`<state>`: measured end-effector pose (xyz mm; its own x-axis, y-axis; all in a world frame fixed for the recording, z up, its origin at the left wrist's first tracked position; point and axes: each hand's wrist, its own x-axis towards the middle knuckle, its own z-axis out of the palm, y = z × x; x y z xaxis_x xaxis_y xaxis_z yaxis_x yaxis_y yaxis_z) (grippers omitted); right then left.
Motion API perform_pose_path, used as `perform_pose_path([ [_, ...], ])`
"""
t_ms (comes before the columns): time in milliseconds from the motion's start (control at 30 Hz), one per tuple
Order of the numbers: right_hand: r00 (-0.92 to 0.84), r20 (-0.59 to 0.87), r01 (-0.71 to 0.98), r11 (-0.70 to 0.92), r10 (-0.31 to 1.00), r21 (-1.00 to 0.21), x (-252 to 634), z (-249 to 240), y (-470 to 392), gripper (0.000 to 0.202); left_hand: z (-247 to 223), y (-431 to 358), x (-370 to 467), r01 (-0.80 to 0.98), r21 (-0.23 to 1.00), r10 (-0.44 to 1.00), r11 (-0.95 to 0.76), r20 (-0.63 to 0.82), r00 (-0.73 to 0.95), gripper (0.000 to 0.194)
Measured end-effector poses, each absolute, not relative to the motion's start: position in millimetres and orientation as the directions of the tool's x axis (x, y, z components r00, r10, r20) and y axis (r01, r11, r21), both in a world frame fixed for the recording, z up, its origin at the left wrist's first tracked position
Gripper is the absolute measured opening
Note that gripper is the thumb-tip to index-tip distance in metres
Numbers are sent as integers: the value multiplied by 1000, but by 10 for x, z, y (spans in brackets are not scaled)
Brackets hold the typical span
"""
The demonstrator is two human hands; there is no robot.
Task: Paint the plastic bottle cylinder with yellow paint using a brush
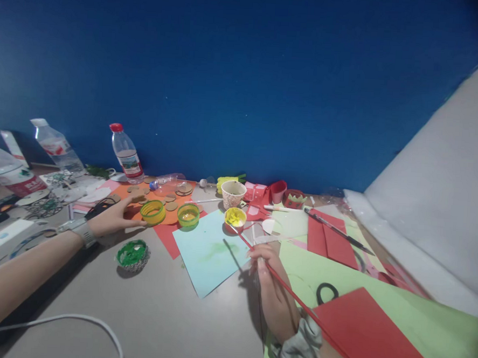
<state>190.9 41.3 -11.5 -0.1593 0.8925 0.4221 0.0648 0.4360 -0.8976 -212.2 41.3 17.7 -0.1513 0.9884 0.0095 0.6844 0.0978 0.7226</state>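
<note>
left hand (pixel 117 217): fingers spread beside the yellow container (pixel 152 212), contact unclear
right hand (pixel 270 289): fingers closed on the red brush (pixel 285 283)
red brush: tip at the paint cup (pixel 235 220), toward the counter's (pixel 174 315) far edge
green paint bowl (pixel 133 255): closer to the near edge

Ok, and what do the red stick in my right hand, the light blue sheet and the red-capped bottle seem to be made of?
Red stick: smooth, evenly coloured; painted wood or plastic, can't tell which.
Light blue sheet: matte paper or thin card, probably; flat, crisp edges.
Red-capped bottle: glossy clear plastic, likely; see-through, faint glints.
</note>
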Motion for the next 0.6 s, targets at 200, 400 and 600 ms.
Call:
perform_pose_path([
  [200,-163,419,58,432,893,-900,1903,-137,404,22,565,405,-1999,832,553,989,40,98,-112,97],
  [400,-207,414,27,428,886,-903,1907,-179,419,22,935,597,-1482,961,262,987,-93,150,55,96],
  [600,-228,415,-16,422,881,-906,1918,-197,419,20,705,851,-1148,981,140,990,-134,55,128,113],
])
